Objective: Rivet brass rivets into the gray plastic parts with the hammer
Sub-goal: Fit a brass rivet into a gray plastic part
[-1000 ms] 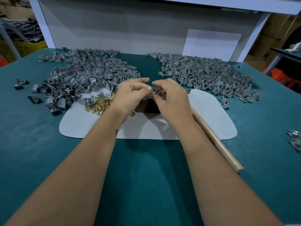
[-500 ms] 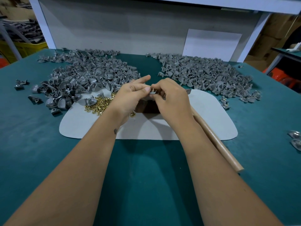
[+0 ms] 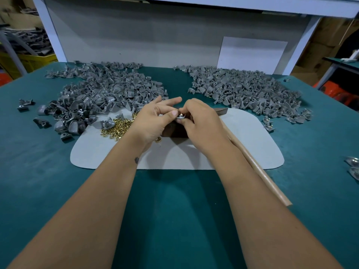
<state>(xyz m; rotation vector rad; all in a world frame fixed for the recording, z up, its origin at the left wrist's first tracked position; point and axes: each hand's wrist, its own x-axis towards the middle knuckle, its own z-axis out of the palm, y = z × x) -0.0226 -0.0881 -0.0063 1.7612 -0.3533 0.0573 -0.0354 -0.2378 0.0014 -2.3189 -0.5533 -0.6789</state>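
Note:
Both hands meet over a dark block point(image 3: 172, 132) on the pale grey mat point(image 3: 250, 144). My right hand point(image 3: 202, 123) pinches a small gray plastic part point(image 3: 181, 117) with a brass rivet standing in it. My left hand point(image 3: 155, 121) touches the same part with its thumb, its fingers stretched out above. Loose brass rivets point(image 3: 116, 129) lie in a heap left of my left hand. The hammer lies on the mat under my right forearm, its wooden handle point(image 3: 260, 171) running toward the lower right and its head point(image 3: 222, 111) beyond my right hand.
Two large heaps of gray plastic parts cover the green table: one at the back left point(image 3: 104, 94), one at the back right point(image 3: 244, 90). A few parts lie at the right edge point(image 3: 352, 167). A white backboard point(image 3: 155, 39) closes the far side.
My left hand's fingers have straightened and lifted above the part. The rivet now shows standing in the part between the two thumbs. Both hands stay over the block.

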